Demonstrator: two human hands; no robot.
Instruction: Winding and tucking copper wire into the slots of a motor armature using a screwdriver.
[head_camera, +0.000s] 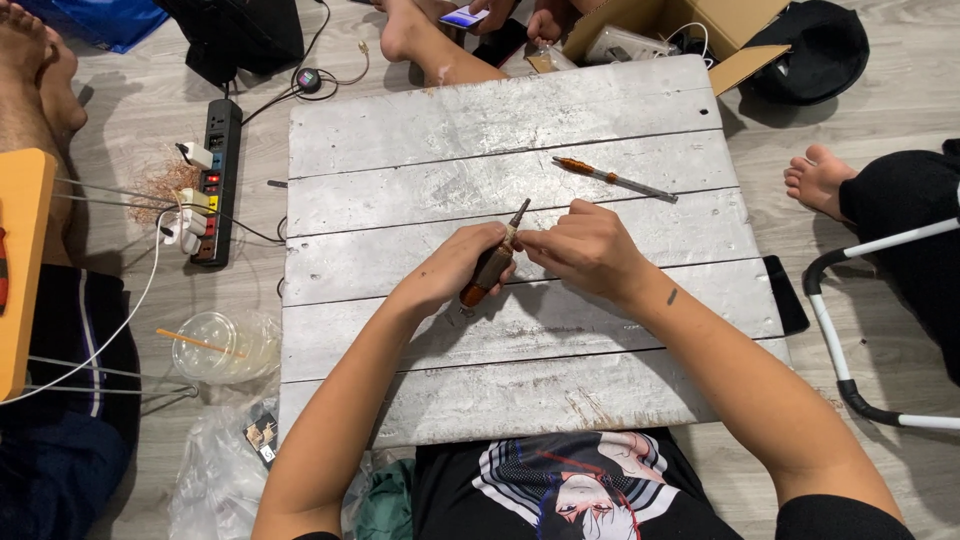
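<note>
My left hand is wrapped around a brown-handled tool, held over the middle of the silver board. My right hand pinches narrowly at its dark tip (too small to see what). Next needs steady, fine fingertip work, I judge.

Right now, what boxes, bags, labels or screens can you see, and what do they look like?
Cardboard box: top edge, past the board, brown, flaps open, a pale device inside.
Phone screen: top middle, small, lit, in another person's hand.
Plastic bag: floor, lower left, clear and crinkled.
Small label: on that bag, dark and square.
Plastic cup: left of the board, clear, orange straw.
</note>
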